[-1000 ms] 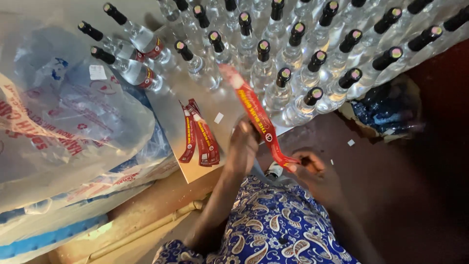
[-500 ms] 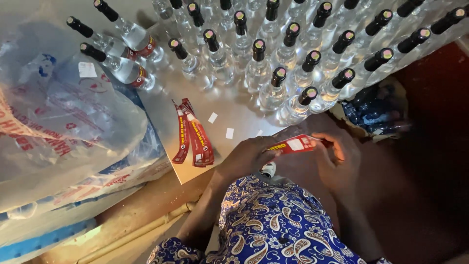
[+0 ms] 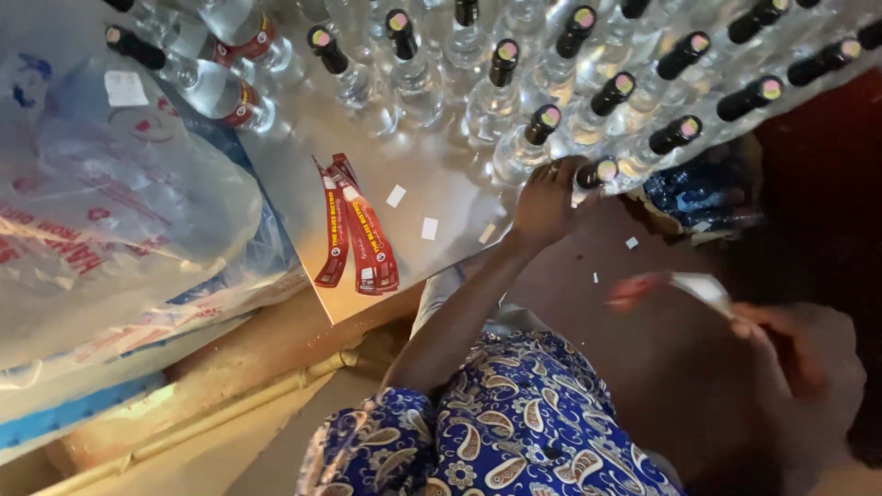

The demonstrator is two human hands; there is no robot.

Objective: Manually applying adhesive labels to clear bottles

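Observation:
My left hand [image 3: 544, 200] reaches up to the front row of clear glass bottles with black caps and closes around the nearest bottle [image 3: 595, 174] at the board's edge. My right hand [image 3: 797, 354], blurred at the lower right, holds a red label strip [image 3: 643, 289] with a white end, away from the bottles. My blue patterned sleeve [image 3: 496, 432] fills the bottom of the view. Several more capped bottles [image 3: 501, 83] stand in rows behind.
A small stack of red label strips [image 3: 360, 234] lies on the pale board [image 3: 303, 174], with white paper scraps [image 3: 429, 228] beside it. Printed plastic sacks [image 3: 110, 220] are piled at left. Labelled bottles [image 3: 216, 92] stand at upper left. A dark blue bag [image 3: 698, 197] sits under the board's right edge.
My left hand let go of the red strip and moved up to a front-row bottle. My right hand carried the strip down and to the right. The view shifted downwards.

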